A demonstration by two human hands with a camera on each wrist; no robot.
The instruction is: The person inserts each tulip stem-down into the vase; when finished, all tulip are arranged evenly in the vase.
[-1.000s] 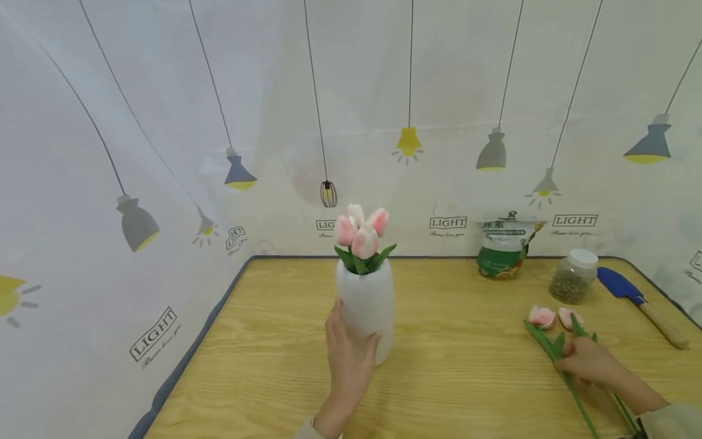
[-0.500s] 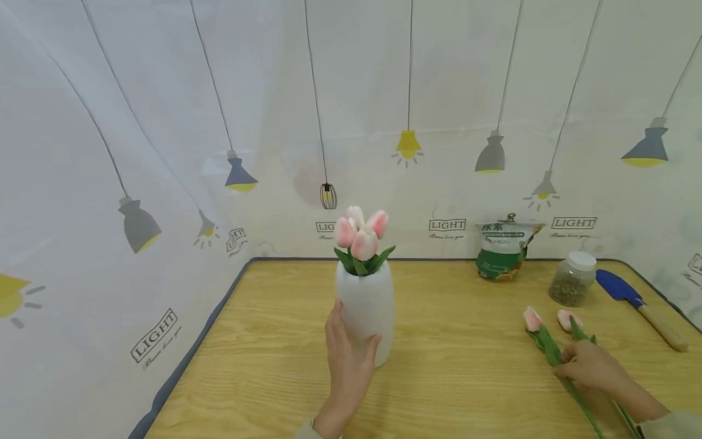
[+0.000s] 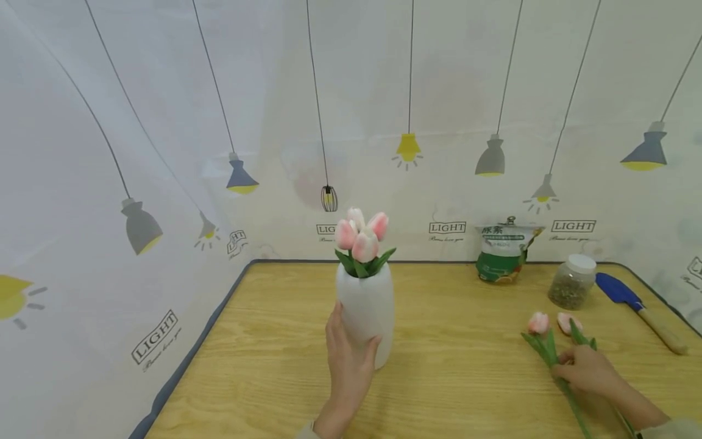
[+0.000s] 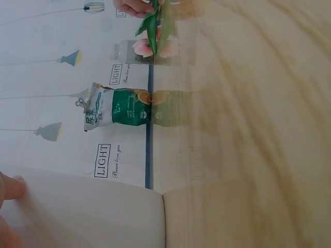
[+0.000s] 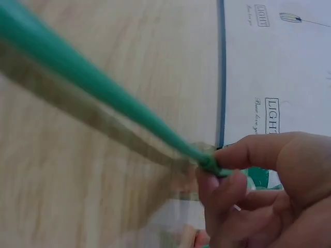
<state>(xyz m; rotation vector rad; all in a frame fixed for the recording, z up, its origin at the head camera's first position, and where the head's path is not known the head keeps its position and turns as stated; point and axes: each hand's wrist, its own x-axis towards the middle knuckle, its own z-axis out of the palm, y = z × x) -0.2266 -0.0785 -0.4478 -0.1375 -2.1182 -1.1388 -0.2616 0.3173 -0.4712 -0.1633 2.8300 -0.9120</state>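
Observation:
In the head view my left hand [image 3: 348, 372] holds a white vase [image 3: 366, 311] from its near side, thumb and fingers spread round its body. Several pink-and-white tulips [image 3: 364, 241] with green leaves stand in its mouth. My right hand [image 3: 592, 373], at the right of the table, pinches the green stem of a single tulip [image 3: 538, 323] below its leaves. Up close in the right wrist view, thumb and fingertips grip that stem [image 5: 119, 101], which slants over the tabletop. A second tulip [image 3: 570, 324] lies beside and partly behind the right hand.
At the back right of the wooden table [image 3: 274, 341] stand a clipped green-and-white bag [image 3: 501, 259] and a white-lidded clear jar [image 3: 572, 286]. A blue trowel [image 3: 620, 289] with a wooden handle lies right of the jar. A lamp-patterned sheet [image 3: 351, 91] rises behind.
The pinched tulip has turned in my right fingers, its bloom and leaves shifting direction, and its stem now stands slightly steeper. My left hand and the vase have stayed put.

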